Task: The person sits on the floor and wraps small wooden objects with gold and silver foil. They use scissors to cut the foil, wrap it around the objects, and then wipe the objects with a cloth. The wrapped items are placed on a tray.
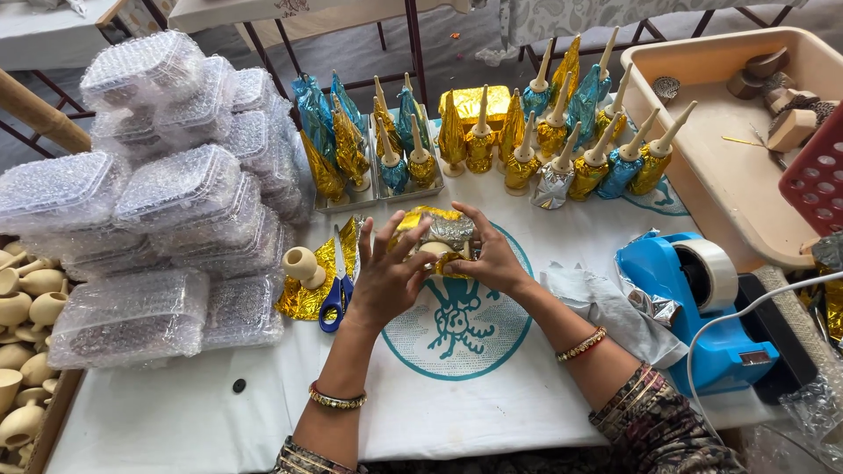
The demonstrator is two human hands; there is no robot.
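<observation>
My left hand [384,279] and my right hand [488,254] meet at the middle of the table around a small clay piece [436,249] wrapped in gold and silver foil [446,230]. Left fingers are spread over its left side; the right fingers pinch its right side. A sheet of gold foil [307,298] with a bare clay cup [301,264] on it lies left of my left hand. Blue-handled scissors [337,290] rest beside it.
Bubble-wrapped packs [167,202] are stacked at the left. Foil-wrapped cones in gold, blue and silver [562,140] stand at the back. A blue tape dispenser [694,298] sits at the right, a beige tray [720,175] behind it. Bare clay cups [22,333] fill the left edge.
</observation>
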